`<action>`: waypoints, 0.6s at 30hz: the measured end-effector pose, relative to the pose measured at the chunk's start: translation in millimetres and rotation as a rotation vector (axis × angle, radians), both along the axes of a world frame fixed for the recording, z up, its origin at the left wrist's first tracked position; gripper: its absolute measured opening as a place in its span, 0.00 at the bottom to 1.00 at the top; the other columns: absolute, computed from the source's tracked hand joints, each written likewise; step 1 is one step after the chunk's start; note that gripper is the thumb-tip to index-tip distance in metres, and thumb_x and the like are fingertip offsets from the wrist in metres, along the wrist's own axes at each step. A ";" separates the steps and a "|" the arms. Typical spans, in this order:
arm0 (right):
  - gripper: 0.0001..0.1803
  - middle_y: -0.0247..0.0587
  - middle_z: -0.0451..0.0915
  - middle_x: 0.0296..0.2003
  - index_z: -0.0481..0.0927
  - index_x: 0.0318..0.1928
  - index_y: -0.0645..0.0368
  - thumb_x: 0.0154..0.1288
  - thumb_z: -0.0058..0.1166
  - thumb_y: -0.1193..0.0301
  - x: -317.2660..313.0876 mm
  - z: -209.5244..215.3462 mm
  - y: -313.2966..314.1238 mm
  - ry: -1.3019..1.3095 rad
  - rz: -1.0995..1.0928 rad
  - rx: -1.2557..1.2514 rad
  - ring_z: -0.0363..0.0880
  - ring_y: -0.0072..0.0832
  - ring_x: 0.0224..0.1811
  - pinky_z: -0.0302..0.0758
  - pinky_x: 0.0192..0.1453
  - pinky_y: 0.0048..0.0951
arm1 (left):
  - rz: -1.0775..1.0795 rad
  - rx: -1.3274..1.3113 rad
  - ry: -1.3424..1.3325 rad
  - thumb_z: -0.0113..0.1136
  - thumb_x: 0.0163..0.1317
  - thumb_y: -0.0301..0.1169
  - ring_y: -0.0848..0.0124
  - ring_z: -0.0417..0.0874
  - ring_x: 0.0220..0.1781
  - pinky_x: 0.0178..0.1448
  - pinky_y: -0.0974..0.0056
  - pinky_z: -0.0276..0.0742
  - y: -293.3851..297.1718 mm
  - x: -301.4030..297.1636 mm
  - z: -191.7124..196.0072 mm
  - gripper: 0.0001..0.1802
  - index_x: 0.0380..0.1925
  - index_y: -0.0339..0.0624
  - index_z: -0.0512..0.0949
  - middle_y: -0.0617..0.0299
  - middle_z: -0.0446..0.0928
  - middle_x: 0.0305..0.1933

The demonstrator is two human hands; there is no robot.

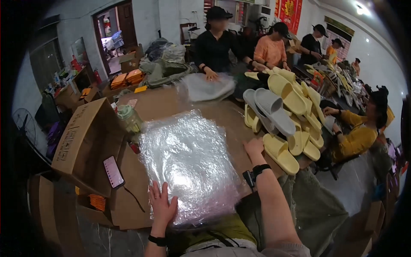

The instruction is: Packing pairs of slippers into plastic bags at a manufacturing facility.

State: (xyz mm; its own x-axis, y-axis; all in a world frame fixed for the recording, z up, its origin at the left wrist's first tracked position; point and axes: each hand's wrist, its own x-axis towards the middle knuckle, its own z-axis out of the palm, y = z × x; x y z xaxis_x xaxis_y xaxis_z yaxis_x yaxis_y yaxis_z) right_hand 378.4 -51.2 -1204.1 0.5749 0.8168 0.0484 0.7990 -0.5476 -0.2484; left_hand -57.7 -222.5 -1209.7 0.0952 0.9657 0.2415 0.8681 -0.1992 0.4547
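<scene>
A stack of shiny clear plastic bags [186,147] lies on the brown cardboard-covered table in front of me. My left hand [162,204] rests on the near left corner of the stack, fingers spread. Right of the stack, my right hand [254,147] is over the cardboard, beside the nearest pale yellow slipper [280,154]. It holds nothing that I can see, and its fingers look loosely apart, though small in view. Behind that slipper rises a heap of yellow slippers [291,92], with a pair of grey slippers [274,112] on its left side.
An open cardboard box [81,143] stands at the left, near a phone [113,171] with a cable and a greenish bottle [128,116]. Across the table a person in black [218,47] handles clear bags [207,88]. A person in yellow [357,132] sits beyond the slippers.
</scene>
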 end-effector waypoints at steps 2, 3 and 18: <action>0.29 0.55 0.74 0.58 0.78 0.58 0.59 0.67 0.56 0.51 -14.4 -1.1 7.4 -0.034 -0.003 -0.030 0.71 0.49 0.61 0.77 0.59 0.42 | 0.022 -0.005 -0.010 0.62 0.60 0.46 0.35 0.45 0.78 0.77 0.37 0.42 -1.8 -0.5 0.1 0.39 0.70 0.48 0.64 0.40 0.44 0.79; 0.29 0.55 0.74 0.58 0.78 0.58 0.59 0.67 0.56 0.51 -8.2 -8.8 9.1 -0.040 -0.005 -0.025 0.71 0.49 0.61 0.77 0.59 0.42 | 0.004 0.019 -0.006 0.62 0.60 0.46 0.35 0.45 0.78 0.77 0.37 0.41 -0.3 1.4 -2.6 0.39 0.70 0.48 0.64 0.39 0.45 0.79; 0.07 0.33 0.78 0.36 0.75 0.47 0.60 0.71 0.51 0.76 -23.1 133.9 -47.7 0.741 0.500 0.985 0.75 0.22 0.39 0.72 0.43 0.24 | -0.004 -0.008 -0.002 0.61 0.60 0.47 0.35 0.43 0.78 0.77 0.36 0.41 3.0 0.7 -1.9 0.40 0.71 0.48 0.62 0.38 0.42 0.79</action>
